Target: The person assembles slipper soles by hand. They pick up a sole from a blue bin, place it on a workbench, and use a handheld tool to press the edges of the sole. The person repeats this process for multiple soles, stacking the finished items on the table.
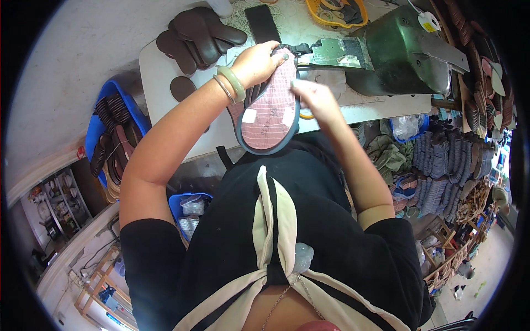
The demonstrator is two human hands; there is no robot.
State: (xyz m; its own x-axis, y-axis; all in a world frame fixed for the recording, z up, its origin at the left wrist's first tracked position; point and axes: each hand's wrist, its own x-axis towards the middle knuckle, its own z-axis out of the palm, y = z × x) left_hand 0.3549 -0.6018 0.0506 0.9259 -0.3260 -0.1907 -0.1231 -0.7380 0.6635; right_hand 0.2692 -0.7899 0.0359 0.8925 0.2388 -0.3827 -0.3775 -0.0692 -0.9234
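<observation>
A pink shoe sole (270,113) with a dark blue-grey edge and two pale patches is held up over the white table (157,71), at the green sewing machine (395,52). My left hand (255,63) is closed round its narrow far end, thumb on the pink face. At the sole's right edge is my right hand (318,98), fingers curled in a pinch and slightly blurred, fingertips overlapping that edge. Dark strips show behind the sole, partly hidden by it and my left wrist.
Brown sole-shaped pieces (201,38) are piled at the table's far left, near a black phone (263,24). A yellow basket (338,22) stands at the back. Blue bins (106,91) with shoe parts flank my left side. Stacked grey pieces (436,160) fill the right.
</observation>
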